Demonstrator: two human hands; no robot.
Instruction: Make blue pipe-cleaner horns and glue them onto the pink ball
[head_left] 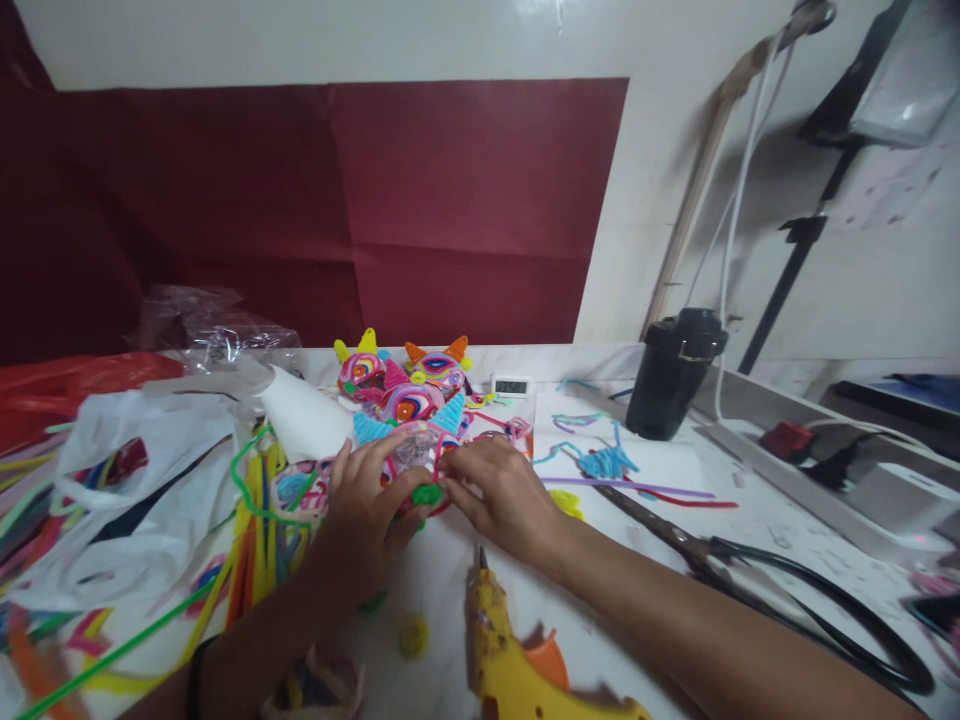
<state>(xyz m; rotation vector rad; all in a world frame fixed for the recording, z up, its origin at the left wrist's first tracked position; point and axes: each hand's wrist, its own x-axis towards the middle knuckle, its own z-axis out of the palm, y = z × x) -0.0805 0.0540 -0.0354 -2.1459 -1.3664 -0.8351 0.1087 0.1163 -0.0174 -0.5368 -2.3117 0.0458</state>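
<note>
My left hand (365, 505) and my right hand (501, 492) meet over a colourful pipe-cleaner craft piece (411, 452) on the white table (757, 525). Both grip it, with fingers pinching around a small green pom-pom (427, 494) at its near edge. The piece has a clear glittery middle, pink loops and blue triangular ears. Behind it stand finished pipe-cleaner figures (409, 385) with yellow, orange and blue ears. A yellow glue gun (517, 660) lies just under my right wrist, nozzle pointing towards the hands.
Loose pipe cleaners (259, 545) and white plastic bags (142, 490) cover the left side. Large black-handled scissors (757, 580) lie at right, past blue and purple scraps (604, 462). A black cup (671, 375), a small digital clock (511, 385) and a grey tray (825, 470) sit farther back.
</note>
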